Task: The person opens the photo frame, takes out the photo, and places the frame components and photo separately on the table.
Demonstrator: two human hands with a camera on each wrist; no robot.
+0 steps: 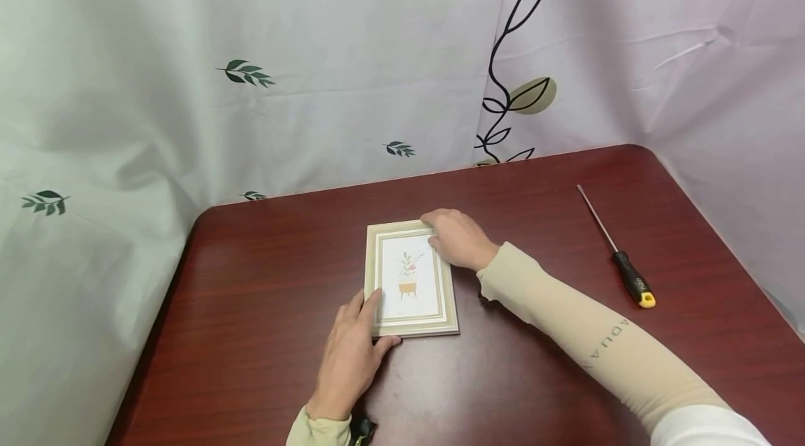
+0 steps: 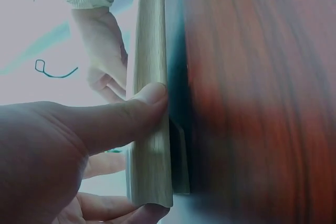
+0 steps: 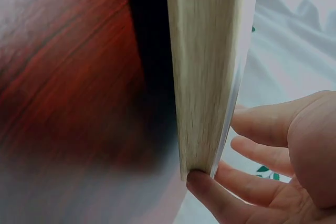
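A cream picture frame point(image 1: 449, 296) with a potted-plant print lies face up over the table's middle. My left hand point(image 1: 348, 355) grips its lower left corner, thumb along the near edge and fingers at the left side. At the upper right corner, my right hand point(image 1: 462, 240) holds the frame with its fingertips. In the left wrist view the thumb point(image 2: 149, 98) presses on the wooden edge point(image 2: 149, 51), and a thin flap point(image 2: 181, 166) shows under the frame. The right wrist view has a fingertip point(image 3: 199, 182) against the end of the frame's side point(image 3: 202, 87).
To the right on the dark red table point(image 1: 264, 278) lies a screwdriver point(image 1: 632, 278) with a black and yellow handle, its tip towards the back. A white curtain point(image 1: 352, 47) with leaf prints hangs behind the table and at its sides.
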